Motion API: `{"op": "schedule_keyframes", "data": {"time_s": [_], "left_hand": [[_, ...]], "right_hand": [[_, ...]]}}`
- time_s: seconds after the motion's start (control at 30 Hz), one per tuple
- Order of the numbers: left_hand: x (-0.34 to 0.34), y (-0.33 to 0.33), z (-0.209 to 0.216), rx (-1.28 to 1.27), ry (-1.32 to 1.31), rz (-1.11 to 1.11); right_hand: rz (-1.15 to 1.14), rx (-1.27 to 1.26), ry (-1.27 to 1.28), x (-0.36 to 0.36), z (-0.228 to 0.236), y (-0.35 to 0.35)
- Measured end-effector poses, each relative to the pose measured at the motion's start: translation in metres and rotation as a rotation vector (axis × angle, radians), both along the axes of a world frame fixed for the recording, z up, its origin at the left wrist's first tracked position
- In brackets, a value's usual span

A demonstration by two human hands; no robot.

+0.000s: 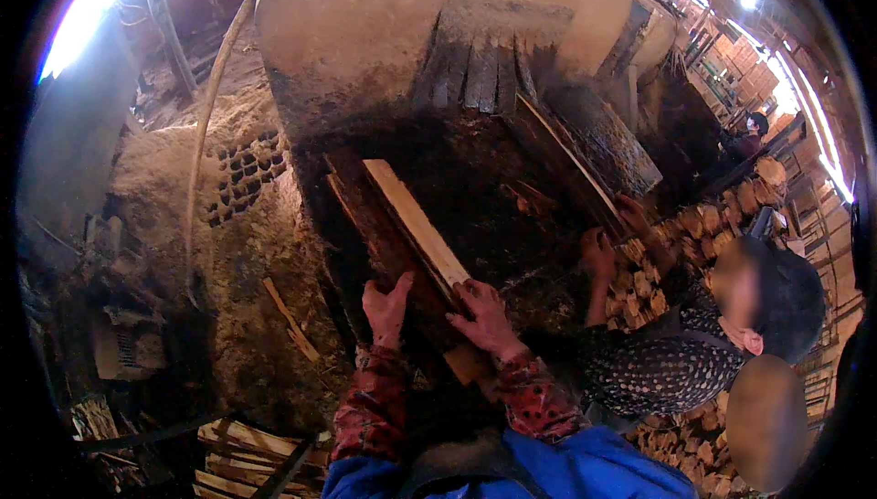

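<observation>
Two long boards lie side by side in front of me, slanting away to the far left. The left one is a dark brown wooden plank (379, 225), rough along its edge. Beside it is a pale wooden plank (411, 211) with a cleaner face. My left hand (387, 310) grips the dark plank's left edge, thumb on top; its fingertips are partly hidden. My right hand (491, 316) holds the near end of the pale plank, its thumb on the wood. A short brown wood block (470, 365) shows below, between my forearms.
A co-worker in a dotted top (658, 362) stands at my right, hands on another long plank (571, 152). Split firewood (703, 225) is stacked behind. A large clay-coloured wall (356, 33) rises ahead. At left lean a pole (215, 88) and a wood strip (290, 321).
</observation>
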State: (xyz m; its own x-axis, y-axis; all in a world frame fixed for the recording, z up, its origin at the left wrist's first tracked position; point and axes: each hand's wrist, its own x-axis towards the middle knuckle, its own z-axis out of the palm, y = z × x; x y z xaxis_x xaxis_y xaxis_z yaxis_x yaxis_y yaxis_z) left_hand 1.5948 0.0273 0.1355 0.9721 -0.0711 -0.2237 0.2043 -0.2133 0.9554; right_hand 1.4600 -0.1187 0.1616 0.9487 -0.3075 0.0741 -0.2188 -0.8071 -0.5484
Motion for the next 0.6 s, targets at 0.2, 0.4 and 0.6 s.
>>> {"op": "schedule_keyframes", "data": {"time_s": [0.2, 0.4, 0.6], "left_hand": [[0.005, 0.001, -0.053, -0.412, 0.068, 0.112], [0.007, 0.002, -0.034, -0.172, 0.143, 0.066], [0.009, 0.010, -0.082, -0.352, -0.014, 0.087]], "right_hand": [[0.035, 0.026, -0.043, 0.003, -0.003, 0.002], [0.051, 0.067, -0.029, 0.006, 0.025, -0.002], [-0.028, 0.134, -0.107, 0.026, 0.064, -0.011]]}}
